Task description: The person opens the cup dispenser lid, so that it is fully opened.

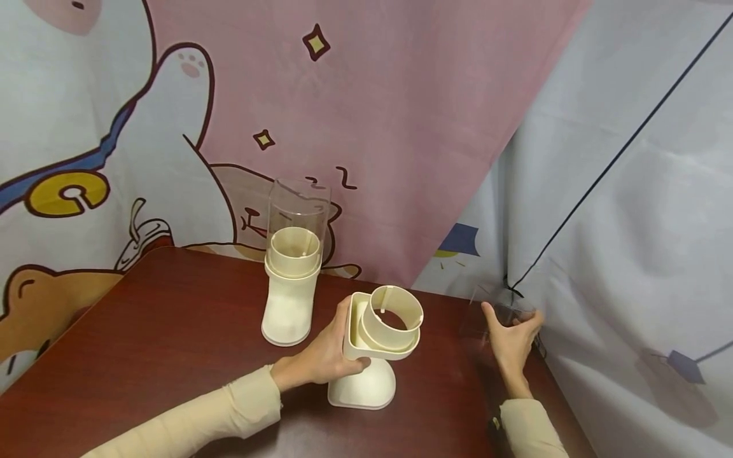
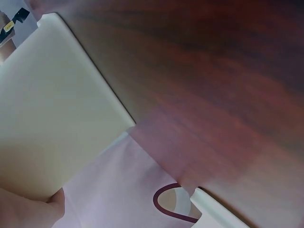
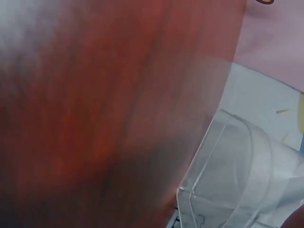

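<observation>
My left hand (image 1: 323, 353) grips a cream plastic feeder base (image 1: 363, 387) at its upper left side, beneath a round open collar (image 1: 392, 321). The base stands upright on the table; in the left wrist view its smooth wall (image 2: 57, 104) fills the left side, fingertip at its lower edge. Over at the right, my right hand (image 1: 511, 346) holds a clear plastic container (image 1: 474, 318) between spread thumb and fingers. The right wrist view shows this container's transparent wall (image 3: 218, 166), with a fingertip at the lower right corner.
A second cream base (image 1: 288, 312) stands behind to the left, topped by a clear cylinder (image 1: 298, 207). The dark red-brown table (image 1: 189, 331) ends at a cartoon-printed curtain (image 1: 401, 159). A black cord (image 1: 607, 168) runs down the white curtain on the right.
</observation>
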`<state>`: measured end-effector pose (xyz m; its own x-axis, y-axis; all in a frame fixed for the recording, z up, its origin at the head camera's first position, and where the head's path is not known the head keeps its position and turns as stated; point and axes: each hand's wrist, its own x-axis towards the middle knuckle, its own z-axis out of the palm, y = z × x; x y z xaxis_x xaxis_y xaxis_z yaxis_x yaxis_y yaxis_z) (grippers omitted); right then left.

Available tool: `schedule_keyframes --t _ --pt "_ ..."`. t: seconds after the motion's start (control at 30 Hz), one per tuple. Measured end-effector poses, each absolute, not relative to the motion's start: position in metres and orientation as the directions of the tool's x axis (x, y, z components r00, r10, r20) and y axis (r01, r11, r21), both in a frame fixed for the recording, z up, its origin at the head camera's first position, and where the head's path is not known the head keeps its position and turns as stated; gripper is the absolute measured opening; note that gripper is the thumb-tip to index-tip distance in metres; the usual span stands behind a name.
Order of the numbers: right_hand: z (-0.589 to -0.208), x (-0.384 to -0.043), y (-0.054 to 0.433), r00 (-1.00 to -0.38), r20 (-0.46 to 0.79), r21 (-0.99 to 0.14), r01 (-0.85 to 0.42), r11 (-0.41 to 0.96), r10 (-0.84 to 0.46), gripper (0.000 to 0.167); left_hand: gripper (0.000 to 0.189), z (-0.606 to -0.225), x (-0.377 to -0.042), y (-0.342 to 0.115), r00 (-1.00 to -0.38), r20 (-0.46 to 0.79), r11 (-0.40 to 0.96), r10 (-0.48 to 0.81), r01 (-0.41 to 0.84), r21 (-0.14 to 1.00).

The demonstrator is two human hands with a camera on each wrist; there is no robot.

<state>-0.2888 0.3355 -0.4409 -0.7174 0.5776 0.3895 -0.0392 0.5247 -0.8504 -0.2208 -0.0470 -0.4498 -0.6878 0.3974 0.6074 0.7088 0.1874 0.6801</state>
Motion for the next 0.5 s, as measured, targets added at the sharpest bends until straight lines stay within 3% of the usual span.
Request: schedule_keyframes --t 0.5 --pt "-0.457 -0.286 0.333 -0.720 0.387 -0.867 -0.072 0.493 0.575 0.123 0.109 -0.451 -0.223 -0.049 -0.690 0.598 0.198 0.406 0.706 0.680"
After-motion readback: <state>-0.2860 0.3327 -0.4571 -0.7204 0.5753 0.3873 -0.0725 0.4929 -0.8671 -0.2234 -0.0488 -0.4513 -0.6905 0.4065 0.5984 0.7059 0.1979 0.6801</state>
